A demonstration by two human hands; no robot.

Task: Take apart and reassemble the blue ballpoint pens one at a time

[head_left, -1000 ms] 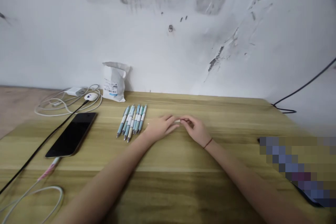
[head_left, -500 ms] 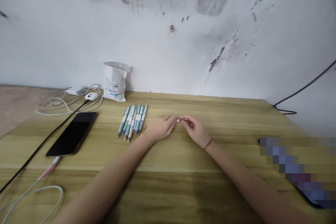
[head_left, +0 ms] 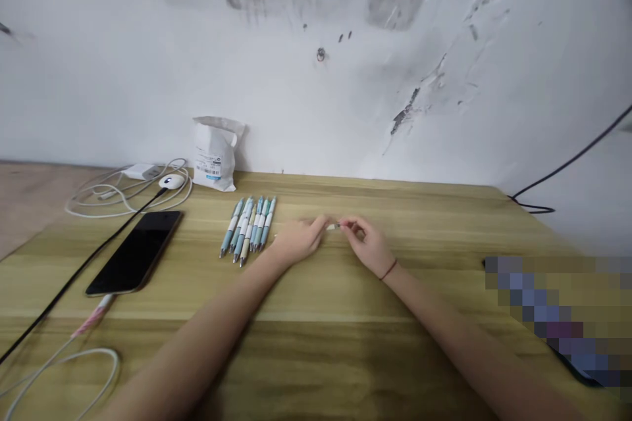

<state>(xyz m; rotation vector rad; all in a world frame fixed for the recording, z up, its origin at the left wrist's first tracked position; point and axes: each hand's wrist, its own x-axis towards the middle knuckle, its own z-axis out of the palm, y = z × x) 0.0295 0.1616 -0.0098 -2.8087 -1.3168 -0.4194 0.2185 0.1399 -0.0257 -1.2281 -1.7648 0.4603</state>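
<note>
A thin pale thing [head_left: 331, 227], too blurry to be named for sure, is held between both hands above the table [head_left: 316, 289]. Its tip is pinched by the right hand [head_left: 368, 245]; its other end is covered by the left hand's [head_left: 299, 239] curled fingers.

Head view; forward, down over table [head_left: 316, 296]

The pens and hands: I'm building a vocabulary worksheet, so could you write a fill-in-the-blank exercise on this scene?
1. The ____ hand is nearer the pens.
2. Only the ____ arm wears a wristband.
3. Behind the white packet stands a cracked ____.
Missing words: left; right; wall.
</note>
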